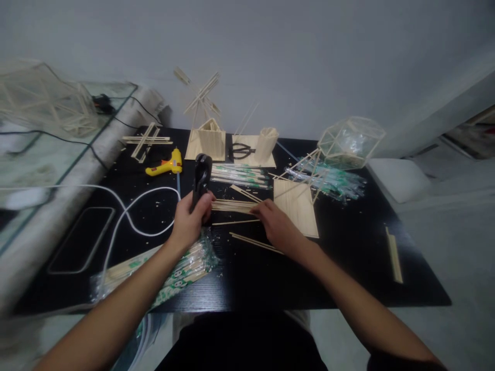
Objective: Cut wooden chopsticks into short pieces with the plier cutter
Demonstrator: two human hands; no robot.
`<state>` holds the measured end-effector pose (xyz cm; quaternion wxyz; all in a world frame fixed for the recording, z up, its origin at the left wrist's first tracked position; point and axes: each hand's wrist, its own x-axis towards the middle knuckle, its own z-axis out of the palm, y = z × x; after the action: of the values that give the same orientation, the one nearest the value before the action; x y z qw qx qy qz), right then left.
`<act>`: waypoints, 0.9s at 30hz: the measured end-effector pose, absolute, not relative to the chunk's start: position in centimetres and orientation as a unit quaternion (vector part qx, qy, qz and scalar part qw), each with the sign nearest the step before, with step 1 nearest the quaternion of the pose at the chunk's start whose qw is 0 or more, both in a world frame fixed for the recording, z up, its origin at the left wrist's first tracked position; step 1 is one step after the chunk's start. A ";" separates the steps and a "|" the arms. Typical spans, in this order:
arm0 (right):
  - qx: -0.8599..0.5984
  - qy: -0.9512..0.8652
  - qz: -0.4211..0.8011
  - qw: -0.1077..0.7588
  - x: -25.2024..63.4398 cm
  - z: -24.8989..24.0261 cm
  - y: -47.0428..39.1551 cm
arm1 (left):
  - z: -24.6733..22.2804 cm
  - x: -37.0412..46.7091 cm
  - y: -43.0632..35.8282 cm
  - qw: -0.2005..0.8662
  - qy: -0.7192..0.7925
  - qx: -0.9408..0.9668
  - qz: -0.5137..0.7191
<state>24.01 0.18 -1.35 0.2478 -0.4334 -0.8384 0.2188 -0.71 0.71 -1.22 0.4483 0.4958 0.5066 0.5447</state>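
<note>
My left hand [192,219] is wrapped around a black hand tool [201,178], held upright over the table; its working end is too dark and blurred to make out. Beside it lies a row of thin wooden chopsticks [234,206]. At the right end of that row, the fingertips of my right hand [276,224] are pressed together on the sticks. Two more loose sticks [255,243] lie just below. A flat wooden board [297,208] with a stick frame on it sits beyond my right hand.
Plastic-wrapped chopsticks [189,265] lie near my left forearm. A yellow glue gun [166,164], a looping white cable [133,226], pliers [243,150] and a stick windmill [212,139] stand or lie around the black table [247,283]. A faceted stick frame [351,141] is at right.
</note>
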 end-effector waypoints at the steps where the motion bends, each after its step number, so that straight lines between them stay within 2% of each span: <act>1: -0.441 -0.824 0.237 0.265 24.3 -1.0 0.3 | -1.2 -0.7 0.7 0.424 0.527 0.498 0.542; 7: -0.439 -0.809 0.275 0.278 25.1 0.3 0.6 | -1.1 -0.5 0.7 0.377 0.590 0.529 0.480; 9: -0.436 -0.817 0.279 0.252 25.0 0.1 0.4 | -1.2 -0.5 0.7 0.365 0.595 0.539 0.472; 15: -0.436 -0.860 0.246 0.103 24.4 -1.0 -1.2 | -1.7 -0.7 0.7 0.362 0.592 0.537 0.480; 23: -0.459 -0.852 0.232 0.099 24.0 -1.0 -2.9 | -1.3 -0.5 0.5 0.360 0.592 0.556 0.459; 27: -0.452 -0.859 0.234 0.061 23.7 -0.9 -3.0 | -1.4 -0.7 0.6 0.360 0.591 0.558 0.458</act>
<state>23.66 -2.97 -0.87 0.0610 -0.4517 -0.8587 0.2342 -0.66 0.58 -1.42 0.3601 0.5577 0.5912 0.4580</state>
